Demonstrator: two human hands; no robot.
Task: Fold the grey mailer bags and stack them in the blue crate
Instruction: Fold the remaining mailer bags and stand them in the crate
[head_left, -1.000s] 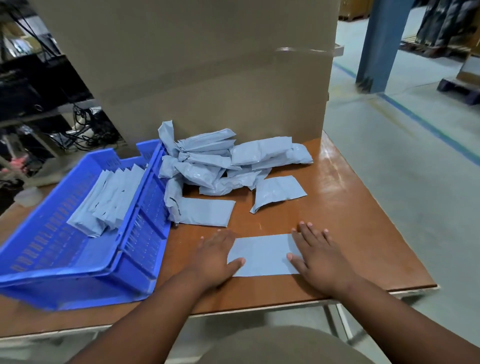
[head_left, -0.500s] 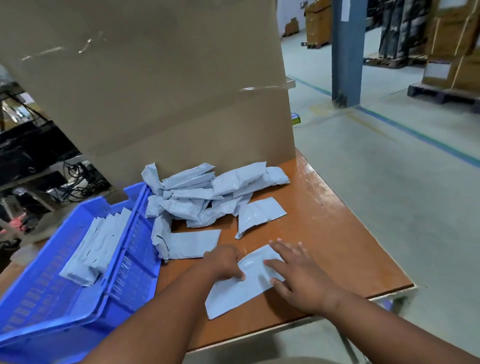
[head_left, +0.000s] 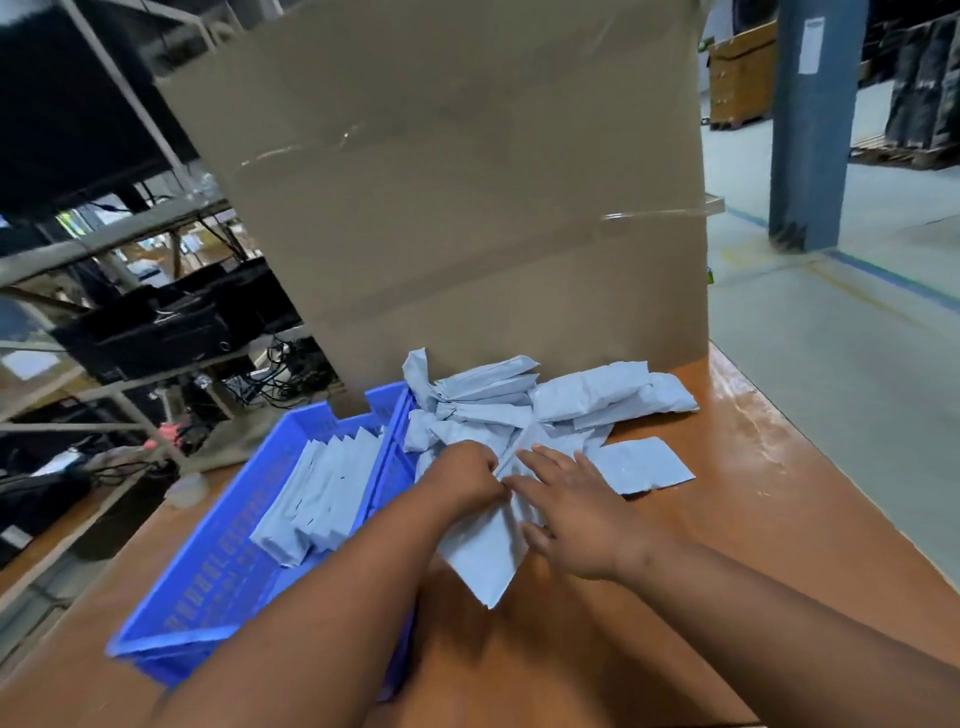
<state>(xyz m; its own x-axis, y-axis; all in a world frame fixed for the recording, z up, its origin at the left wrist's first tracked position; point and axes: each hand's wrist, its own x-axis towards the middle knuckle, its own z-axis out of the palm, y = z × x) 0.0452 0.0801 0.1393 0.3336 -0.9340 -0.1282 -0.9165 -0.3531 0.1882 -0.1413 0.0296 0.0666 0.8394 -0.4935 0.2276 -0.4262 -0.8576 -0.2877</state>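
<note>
A warehouse corner around a brown wooden surface.

A tall cardboard sheet, with strips of clear tape across it, stands upright at the far edge of the glossy surface. To the left, grey metal shelving holds dark equipment and tangled cables. To the right stretches a pale concrete floor marked with a blue line, a blue-grey pillar rising from it. Beyond the pillar sit a wooden crate and dark stacked goods on pallets.
</note>
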